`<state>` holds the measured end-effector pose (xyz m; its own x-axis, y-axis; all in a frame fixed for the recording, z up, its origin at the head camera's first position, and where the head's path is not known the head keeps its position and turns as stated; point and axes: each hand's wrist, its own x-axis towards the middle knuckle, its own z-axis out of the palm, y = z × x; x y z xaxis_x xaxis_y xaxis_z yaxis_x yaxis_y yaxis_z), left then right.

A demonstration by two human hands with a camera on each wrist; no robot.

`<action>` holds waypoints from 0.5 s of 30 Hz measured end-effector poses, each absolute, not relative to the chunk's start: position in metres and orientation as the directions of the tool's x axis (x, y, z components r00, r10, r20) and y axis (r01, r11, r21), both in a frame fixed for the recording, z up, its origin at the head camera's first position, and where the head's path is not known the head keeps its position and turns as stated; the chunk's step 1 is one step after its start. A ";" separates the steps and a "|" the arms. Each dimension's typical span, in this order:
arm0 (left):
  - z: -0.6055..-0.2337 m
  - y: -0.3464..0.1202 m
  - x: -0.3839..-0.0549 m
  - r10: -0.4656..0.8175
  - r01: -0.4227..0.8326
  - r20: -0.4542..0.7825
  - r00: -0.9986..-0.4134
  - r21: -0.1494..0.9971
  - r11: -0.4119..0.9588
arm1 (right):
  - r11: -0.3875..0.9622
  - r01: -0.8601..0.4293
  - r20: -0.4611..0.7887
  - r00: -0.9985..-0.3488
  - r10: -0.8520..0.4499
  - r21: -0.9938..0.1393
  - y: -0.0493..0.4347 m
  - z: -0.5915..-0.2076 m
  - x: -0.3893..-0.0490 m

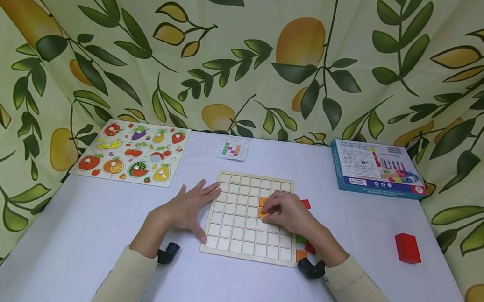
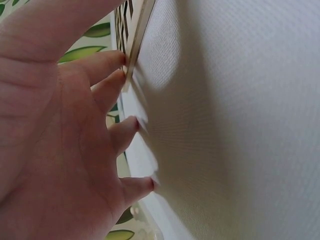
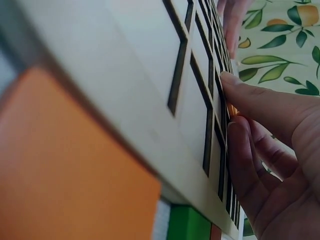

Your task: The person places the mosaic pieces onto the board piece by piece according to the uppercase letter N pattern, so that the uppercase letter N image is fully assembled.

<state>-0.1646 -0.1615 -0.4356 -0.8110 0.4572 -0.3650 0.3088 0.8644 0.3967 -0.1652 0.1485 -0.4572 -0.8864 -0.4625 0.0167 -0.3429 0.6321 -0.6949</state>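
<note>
A wooden grid board (image 1: 237, 221) with square cells lies mid-table. My left hand (image 1: 185, 210) is spread at its left edge, with the thumb and index finger against the frame; in the left wrist view the other fingertips (image 2: 131, 125) reach down to the white cloth. Over the right half of the grid, my right hand (image 1: 286, 212) pinches an orange square tile (image 1: 260, 213) with thumb and fingers at a cell. Another orange tile (image 1: 262, 201) sits in the cell just behind. The right wrist view shows the thumb (image 3: 260, 97) and curled fingers close on the grid, mostly hiding the tile.
Loose orange (image 1: 301, 255), green (image 1: 301, 239) and red tiles (image 1: 306, 203) lie along the board's right edge. A pattern card (image 1: 233, 148) lies behind the board. A fruit puzzle (image 1: 130, 152) is at left, a boxed set (image 1: 377, 170) and red block (image 1: 408, 248) at right.
</note>
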 end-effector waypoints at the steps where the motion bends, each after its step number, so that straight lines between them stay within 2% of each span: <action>1: -0.436 -0.161 -0.165 0.456 0.308 -0.367 -0.811 0.396 0.865 | 0.631 -0.345 0.018 -0.885 -0.464 -0.695 0.149 -0.457 -0.165; 15: -0.436 -0.162 -0.164 0.457 0.312 -0.368 -0.810 0.389 0.867 | 0.622 -0.349 -0.010 -0.868 -0.497 -0.701 0.152 -0.454 -0.166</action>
